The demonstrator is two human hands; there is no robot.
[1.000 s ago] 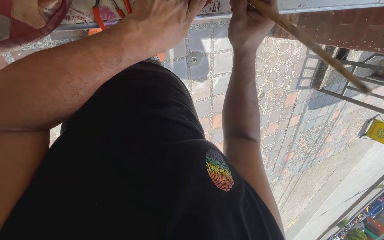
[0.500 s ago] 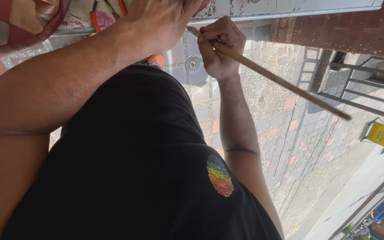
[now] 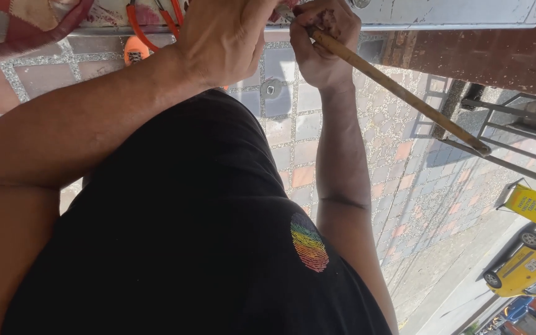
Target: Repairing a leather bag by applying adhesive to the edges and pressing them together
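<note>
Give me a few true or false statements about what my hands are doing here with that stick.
1. The right hand grips the long thin wooden stick. True.
2. The stick is bright blue plastic. False: it is tan wood.
3. The left hand rests beside the right hand near the pale metal ledge. True.
4. The black shirt is plain. False: it bears a rainbow fingerprint patch.
5. Orange-handled pliers lie near the left hand. True.
</note>
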